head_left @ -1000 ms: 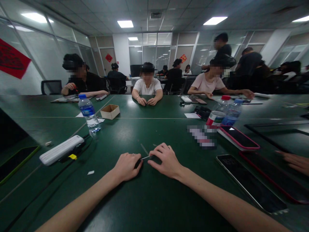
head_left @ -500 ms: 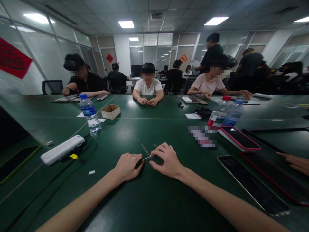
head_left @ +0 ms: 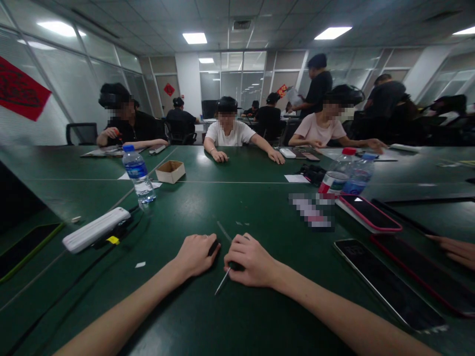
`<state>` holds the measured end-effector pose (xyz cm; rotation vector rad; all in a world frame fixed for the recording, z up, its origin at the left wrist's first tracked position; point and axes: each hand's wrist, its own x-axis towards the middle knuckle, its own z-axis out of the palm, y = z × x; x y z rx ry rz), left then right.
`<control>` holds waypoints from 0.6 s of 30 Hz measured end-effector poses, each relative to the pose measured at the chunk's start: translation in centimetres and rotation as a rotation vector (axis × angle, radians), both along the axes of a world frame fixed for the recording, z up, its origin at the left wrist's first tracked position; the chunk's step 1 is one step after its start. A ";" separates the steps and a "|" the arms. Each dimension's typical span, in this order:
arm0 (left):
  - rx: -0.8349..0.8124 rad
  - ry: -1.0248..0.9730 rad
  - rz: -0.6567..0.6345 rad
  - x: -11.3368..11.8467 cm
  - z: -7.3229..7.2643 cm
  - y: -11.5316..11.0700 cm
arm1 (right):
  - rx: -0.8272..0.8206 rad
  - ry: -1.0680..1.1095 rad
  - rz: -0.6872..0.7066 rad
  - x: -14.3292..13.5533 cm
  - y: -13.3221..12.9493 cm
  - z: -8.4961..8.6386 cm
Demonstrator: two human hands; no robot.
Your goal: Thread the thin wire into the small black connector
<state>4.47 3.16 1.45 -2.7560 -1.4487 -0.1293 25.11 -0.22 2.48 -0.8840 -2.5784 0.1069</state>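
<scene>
Right hand: curled round a screwdriver, whose shaft had swung clear of the left hand and slanted down over the table. Left: loosely closed on a small dark object; tool work apparently paused.

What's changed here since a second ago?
The right hand has swung its thin tool around: it spanned the gap to the left hand, and now points down-left in view. Opposite, the person in white has reached out sideways. The left hand still grips its dark object; the cardboard box hasn't moved.
</scene>
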 end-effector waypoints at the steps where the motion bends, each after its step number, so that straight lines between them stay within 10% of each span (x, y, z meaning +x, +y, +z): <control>1: -0.003 0.002 0.000 0.0 0.0 0.0 | 0.005 0.016 -0.044 -0.1 0.0 0.0; 7: -0.009 -0.014 -0.004 0.0 0.3 -0.2 | 0.014 0.140 -0.440 -0.3 0.2 0.5; 18: -0.007 -0.035 -0.001 0.1 0.4 -0.3 | -0.005 0.073 -0.492 -0.3 0.1 0.3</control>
